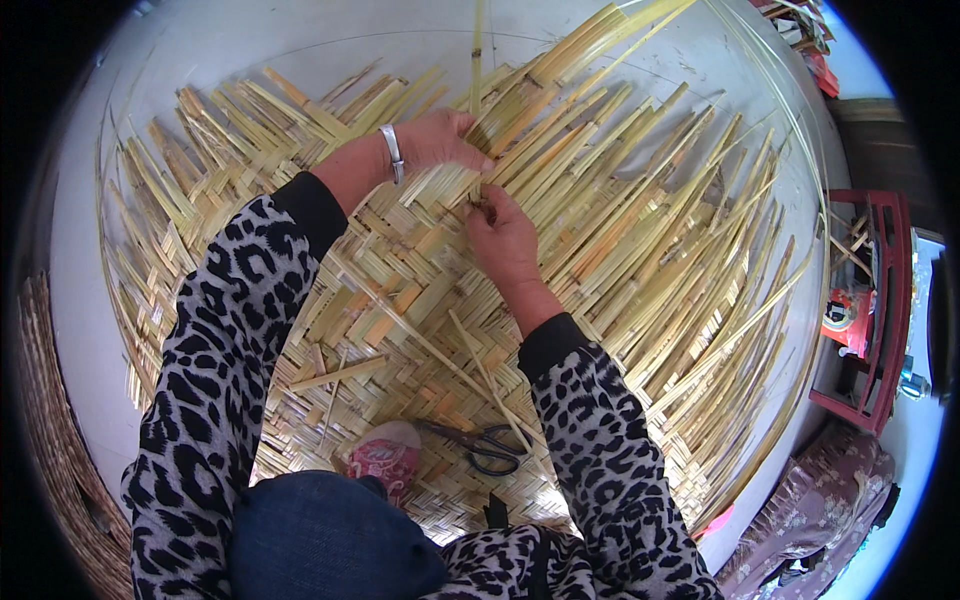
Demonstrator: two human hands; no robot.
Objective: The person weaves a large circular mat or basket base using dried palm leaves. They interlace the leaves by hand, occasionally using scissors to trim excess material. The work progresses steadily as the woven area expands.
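A large mat of woven pale bamboo strips (420, 290) lies spread on the white floor, its loose strip ends (640, 200) fanning out to the right and top. My left hand (435, 140), with a silver bangle on the wrist, presses flat on the strips at the weave's upper edge. Just below it, my right hand (500, 235) pinches a strip end between its fingers where the weave meets the loose strips. Both hands almost touch. My sleeves are leopard-patterned.
Black-handled scissors (480, 445) lie on the mat near my pink shoe (385, 455). A loose strip (335, 375) rests on the weave. A red rack (870, 320) stands at the right, patterned cloth (820, 510) at lower right, another woven mat (55, 440) at left.
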